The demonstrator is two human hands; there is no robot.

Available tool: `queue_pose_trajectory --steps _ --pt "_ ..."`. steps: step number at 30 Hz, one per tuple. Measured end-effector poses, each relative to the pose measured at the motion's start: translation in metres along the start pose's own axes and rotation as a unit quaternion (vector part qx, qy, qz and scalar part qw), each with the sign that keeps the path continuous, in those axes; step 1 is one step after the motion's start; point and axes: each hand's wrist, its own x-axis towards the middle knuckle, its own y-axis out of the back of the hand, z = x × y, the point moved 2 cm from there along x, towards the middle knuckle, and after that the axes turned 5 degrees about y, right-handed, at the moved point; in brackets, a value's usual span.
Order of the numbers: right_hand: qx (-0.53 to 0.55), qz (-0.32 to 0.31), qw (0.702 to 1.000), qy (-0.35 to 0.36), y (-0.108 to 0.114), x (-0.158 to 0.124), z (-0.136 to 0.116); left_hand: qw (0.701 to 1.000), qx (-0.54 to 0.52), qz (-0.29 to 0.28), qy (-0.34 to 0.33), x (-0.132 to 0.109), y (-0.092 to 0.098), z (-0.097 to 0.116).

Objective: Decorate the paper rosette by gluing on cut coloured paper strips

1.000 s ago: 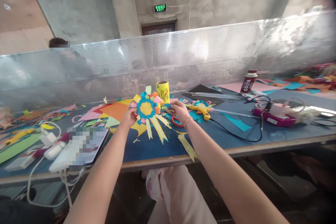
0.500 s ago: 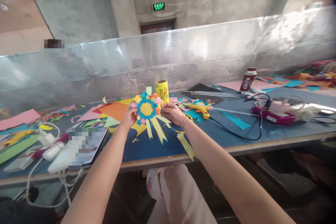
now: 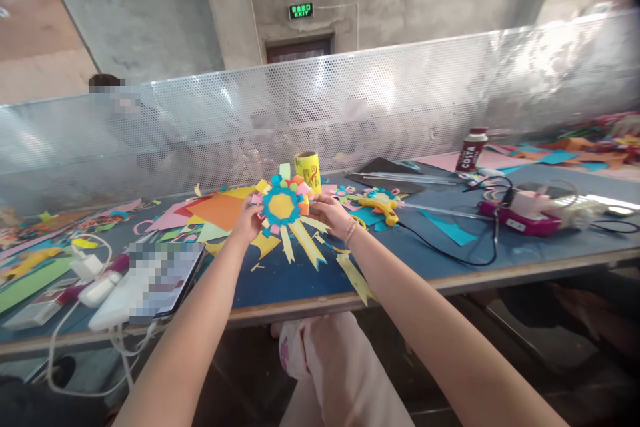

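tabletop (image 3: 450, 260): right hand (image 3: 333, 212) now on rosette (image 3: 283, 207)

A pixelated patch covers the screen of the tablet (image 3: 160, 277) at the lower left of the frame, so nothing on it reads. Behind the mesh screen (image 3: 425, 100), the head of another person (image 3: 107, 87) at upper left is blurred, and 2 more blurred patches sit on the mesh near the centre. Most fingers of the left hand (image 3: 249, 219) lie out of sight behind the paper flower (image 3: 283, 208). The right hand (image 3: 331, 209) has its fingertips at the flower's rim; whether they grip or only touch cannot be told. The flower covers the foot of the yellow roll (image 3: 309, 172). The table (image 3: 450, 260) runs off both side edges, and the paper scraps (image 3: 595, 143) at far right are a blur.
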Motion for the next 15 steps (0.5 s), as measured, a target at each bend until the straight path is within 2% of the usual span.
queue_pose_trajectory --steps 8,15 --pt "-0.018 0.014 1.0 -0.013 -0.005 -0.005 -0.004 0.999 0.0 0.034 -0.012 -0.001 -0.004 0.0" --pt "-0.031 0.021 0.999 -0.014 -0.008 -0.009 -0.01 0.999 -0.012 0.032 -0.007 0.0 -0.003 0.0"
